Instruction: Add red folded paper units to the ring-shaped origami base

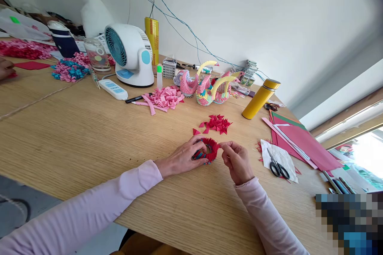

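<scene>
A small ring of folded red and blue paper pieces rests on the wooden table. My left hand grips its left side. My right hand pinches at the ring's right rim, fingers closed on a small red piece. Just beyond the ring lies a pile of loose red folded triangles. Both my sleeves are pale pink.
Black scissors lie on white paper at the right, beside red and pink sheets. A yellow flask, paper swans, pink pieces, a fan and a power strip stand behind. Another person's hand is far left.
</scene>
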{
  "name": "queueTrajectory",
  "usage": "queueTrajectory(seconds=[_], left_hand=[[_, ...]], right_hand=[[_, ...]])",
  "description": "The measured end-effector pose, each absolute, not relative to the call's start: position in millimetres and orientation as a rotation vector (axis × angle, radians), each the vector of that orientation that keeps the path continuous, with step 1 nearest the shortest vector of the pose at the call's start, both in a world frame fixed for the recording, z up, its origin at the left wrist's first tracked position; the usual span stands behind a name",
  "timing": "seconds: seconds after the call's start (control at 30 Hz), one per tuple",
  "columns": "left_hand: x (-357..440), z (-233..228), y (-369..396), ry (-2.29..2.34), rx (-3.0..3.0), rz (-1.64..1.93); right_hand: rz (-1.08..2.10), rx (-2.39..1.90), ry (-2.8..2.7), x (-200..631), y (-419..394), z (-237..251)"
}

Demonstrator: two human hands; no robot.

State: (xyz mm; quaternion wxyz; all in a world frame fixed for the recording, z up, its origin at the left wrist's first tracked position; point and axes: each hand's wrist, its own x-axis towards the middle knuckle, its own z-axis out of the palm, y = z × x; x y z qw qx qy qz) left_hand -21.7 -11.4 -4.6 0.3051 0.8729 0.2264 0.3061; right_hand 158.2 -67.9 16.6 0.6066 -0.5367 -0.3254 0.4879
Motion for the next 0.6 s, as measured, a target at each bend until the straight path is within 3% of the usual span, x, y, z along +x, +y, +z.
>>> queueTrajectory(seconds=[0.37,0.6], left_hand=[[-23,-5,-11,0.603,2.332,0.783],[-23,-5,-10,0.577,2.327,0.785]], right_hand=[[0.343,-1.398,-1.616,141,-80,8],[0.190,-1.285,-1.933,139,-82,17]])
